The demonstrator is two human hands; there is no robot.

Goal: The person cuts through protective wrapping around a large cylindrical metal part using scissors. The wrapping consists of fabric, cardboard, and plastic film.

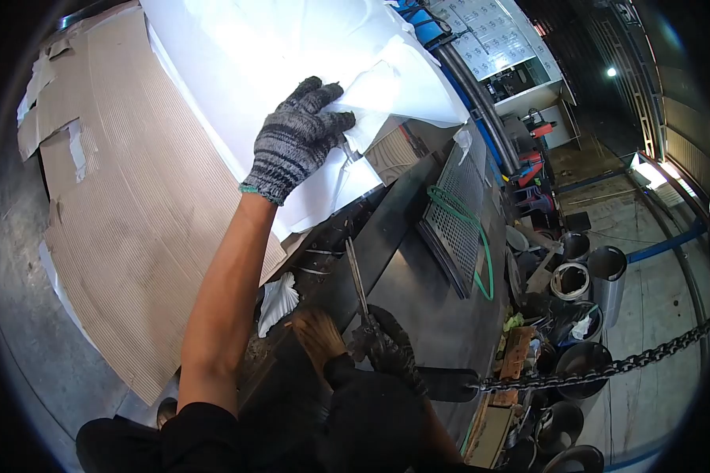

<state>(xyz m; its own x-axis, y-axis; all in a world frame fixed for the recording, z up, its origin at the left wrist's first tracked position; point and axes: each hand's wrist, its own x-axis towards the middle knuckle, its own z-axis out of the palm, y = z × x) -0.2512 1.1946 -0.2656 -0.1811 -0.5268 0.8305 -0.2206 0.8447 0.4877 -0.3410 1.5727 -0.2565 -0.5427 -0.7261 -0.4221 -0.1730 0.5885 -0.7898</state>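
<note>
My left hand (pixel 296 142), in a grey and black striped knit glove, lies on a large white sheet (pixel 237 71) with its fingers spread. Close by its fingertips the sheet's corner is folded and crumpled. Lower down, my right hand (pixel 385 343) wears a dark, soiled glove. Its fingers are wrapped round a long, narrow metal tool (pixel 356 272) with a tapered tip, which looks like shears. Beside that hand is a tan, worn shape (pixel 317 335), partly covered by a black sleeve. A crumpled white scrap (pixel 278 304) sits between my arms.
Corrugated cardboard (pixel 126 181) stretches along the left. A perforated metal panel (pixel 459 209) with a green cord (pixel 489 268) leans over dark metal plates (pixel 426 276). A heavy chain (pixel 607 369) crosses the lower right above several buckets (pixel 569 280). Blue machinery rollers (pixel 477 106) stand behind.
</note>
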